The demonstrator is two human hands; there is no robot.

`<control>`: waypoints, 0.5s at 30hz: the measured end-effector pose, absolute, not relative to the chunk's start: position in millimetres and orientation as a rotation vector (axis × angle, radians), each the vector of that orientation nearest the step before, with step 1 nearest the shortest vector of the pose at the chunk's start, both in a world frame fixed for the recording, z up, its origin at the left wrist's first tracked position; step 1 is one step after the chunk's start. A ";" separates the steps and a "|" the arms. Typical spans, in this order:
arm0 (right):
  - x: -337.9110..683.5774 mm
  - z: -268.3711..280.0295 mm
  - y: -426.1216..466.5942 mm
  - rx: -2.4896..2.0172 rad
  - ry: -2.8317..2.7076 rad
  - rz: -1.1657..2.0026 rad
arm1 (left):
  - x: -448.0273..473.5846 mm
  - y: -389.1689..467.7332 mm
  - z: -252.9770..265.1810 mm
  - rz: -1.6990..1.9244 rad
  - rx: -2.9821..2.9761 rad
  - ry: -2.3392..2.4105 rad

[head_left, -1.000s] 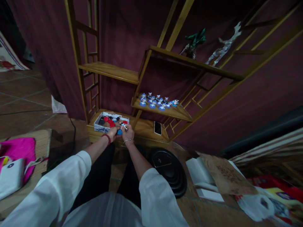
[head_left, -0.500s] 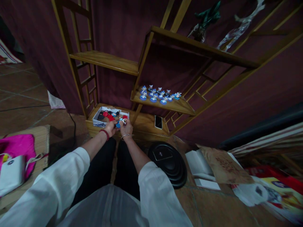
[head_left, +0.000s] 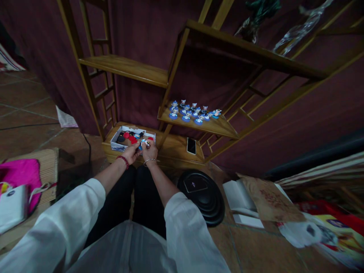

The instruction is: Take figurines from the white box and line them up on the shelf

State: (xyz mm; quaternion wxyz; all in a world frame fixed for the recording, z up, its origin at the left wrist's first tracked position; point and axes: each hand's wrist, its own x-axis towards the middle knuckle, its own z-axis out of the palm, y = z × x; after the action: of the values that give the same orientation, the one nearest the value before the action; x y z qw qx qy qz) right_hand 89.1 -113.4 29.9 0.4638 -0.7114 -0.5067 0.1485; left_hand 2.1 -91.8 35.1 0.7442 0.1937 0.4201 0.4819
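Note:
Between my two hands is a small blue-and-white figurine [head_left: 145,143], held just over the near right side of an open box. My left hand [head_left: 132,152] grips it from the left, near its blue base. From the right, the fingers of my right hand [head_left: 150,150] close on its body. Partly behind my hands, the white cardboard box [head_left: 115,146] holds red and black pieces and more small figures. Several like figurines [head_left: 186,114] stand in rows on the wooden shelf up to the right.
A phone [head_left: 191,146] lies on the low wooden board right of the box. Shelf posts and a higher shelf [head_left: 125,68] rise around my reach. On the floor are a round black stand [head_left: 201,197], a paper bag [head_left: 270,197] and, at left, a mat with a white device [head_left: 13,208].
Both hands stay on the figurine, and it has tilted or turned a little between my fingers. My view has shifted slightly. The shelf figurines and box stand as before.

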 end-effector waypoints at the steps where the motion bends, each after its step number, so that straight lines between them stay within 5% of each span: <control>1: 89.2 30.1 -113.6 -1.745 -1.246 0.371 | 1.7 -92.6 35.6 1.059 0.411 0.914; 15: 98.7 32.0 -109.0 -1.658 -1.296 0.538 | -6.5 -103.8 45.5 1.047 0.174 0.812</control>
State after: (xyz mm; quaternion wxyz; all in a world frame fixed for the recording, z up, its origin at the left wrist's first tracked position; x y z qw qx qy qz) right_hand 98.7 -109.0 32.0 0.4659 -0.6753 -0.5281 0.2190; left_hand -6.5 -103.8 45.5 0.7849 0.0806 0.3765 0.4854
